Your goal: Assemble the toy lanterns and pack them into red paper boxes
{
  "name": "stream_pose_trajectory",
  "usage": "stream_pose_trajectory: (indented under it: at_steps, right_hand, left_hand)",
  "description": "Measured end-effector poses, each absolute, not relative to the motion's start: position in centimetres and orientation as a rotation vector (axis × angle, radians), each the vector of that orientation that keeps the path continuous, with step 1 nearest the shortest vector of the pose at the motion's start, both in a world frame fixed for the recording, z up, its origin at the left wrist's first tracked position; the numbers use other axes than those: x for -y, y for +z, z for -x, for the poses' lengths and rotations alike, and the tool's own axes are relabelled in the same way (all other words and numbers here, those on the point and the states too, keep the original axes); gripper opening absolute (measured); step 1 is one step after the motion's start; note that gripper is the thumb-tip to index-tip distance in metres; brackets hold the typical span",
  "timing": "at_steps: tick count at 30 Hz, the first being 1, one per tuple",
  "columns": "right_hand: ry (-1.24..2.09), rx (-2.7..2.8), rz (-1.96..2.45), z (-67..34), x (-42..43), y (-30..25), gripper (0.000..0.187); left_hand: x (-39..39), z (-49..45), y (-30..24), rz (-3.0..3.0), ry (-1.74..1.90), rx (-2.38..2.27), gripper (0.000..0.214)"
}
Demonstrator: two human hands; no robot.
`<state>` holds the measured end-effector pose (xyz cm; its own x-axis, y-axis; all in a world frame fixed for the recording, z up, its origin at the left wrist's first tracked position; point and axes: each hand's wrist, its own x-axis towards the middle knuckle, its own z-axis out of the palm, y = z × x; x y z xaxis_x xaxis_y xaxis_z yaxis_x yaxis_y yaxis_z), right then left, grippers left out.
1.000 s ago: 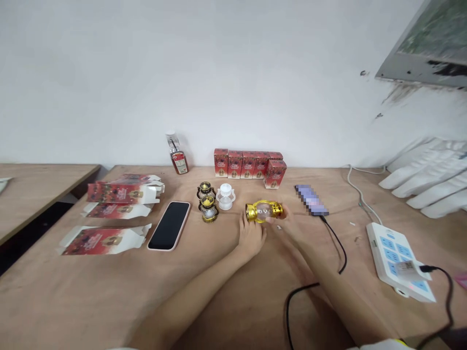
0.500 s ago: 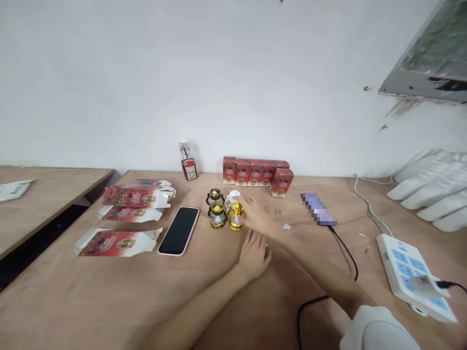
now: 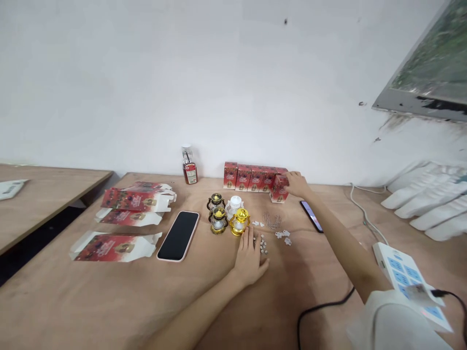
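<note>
My right hand (image 3: pixel 298 184) reaches to the back and grips the right side of a small red box (image 3: pixel 279 190), which stands in front of a row of similar red boxes (image 3: pixel 250 178). My left hand (image 3: pixel 250 261) lies flat, fingers stretched out, on the table beside several small button cells (image 3: pixel 263 244). Just beyond its fingertips stands a gold mini lantern (image 3: pixel 240 222), grouped with a white lantern (image 3: pixel 235 206) and two dark bronze lanterns (image 3: pixel 218 221). Near them lie thin wire handles (image 3: pixel 272 221) and small white tabs (image 3: pixel 286 236).
Flattened red cartons (image 3: pixel 116 247) lie at the left by a black-screened phone (image 3: pixel 178 236). A bottle (image 3: pixel 189 167) stands against the wall. On the right are another phone (image 3: pixel 312 216), a power strip (image 3: pixel 408 282) with cables, and white gloves (image 3: pixel 430 204). A wooden table (image 3: pixel 204 287) carries these.
My right hand has moved from the gold lantern right and back to the red box. My left hand has flattened out, and button cells, wires and tabs beside it now show.
</note>
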<state>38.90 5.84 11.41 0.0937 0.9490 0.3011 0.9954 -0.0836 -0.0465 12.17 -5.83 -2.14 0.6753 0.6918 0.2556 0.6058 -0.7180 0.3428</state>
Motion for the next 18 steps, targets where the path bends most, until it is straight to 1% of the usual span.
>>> stream_pose_trajectory:
  at_steps: [4,8,13,16,18]
  right_hand:
    - [-0.236,2.031,2.139,-40.1,-5.5,9.8,0.063]
    - [-0.261,2.008,2.169,-40.3,-5.3,9.5,0.053]
    - [-0.353,1.906,2.211,-40.0,-4.5,10.1,0.062]
    - [-0.352,1.828,2.087,-38.7,-2.8,11.0,0.064]
    - [-0.250,1.751,1.917,-37.1,-1.1,12.0,0.068]
  left_hand:
    - [5.9,-12.2,-2.0,-2.625,0.552,-1.126,0.074]
    - [5.9,-12.2,-1.6,-2.602,0.587,-1.192,0.073]
    - [6.2,-11.8,-1.1,-2.626,0.601,-1.104,0.074]
    - [6.1,-10.9,-0.5,-2.635,0.697,-0.995,0.069]
    - [5.6,-10.0,1.0,-2.625,0.821,-0.924,0.062]
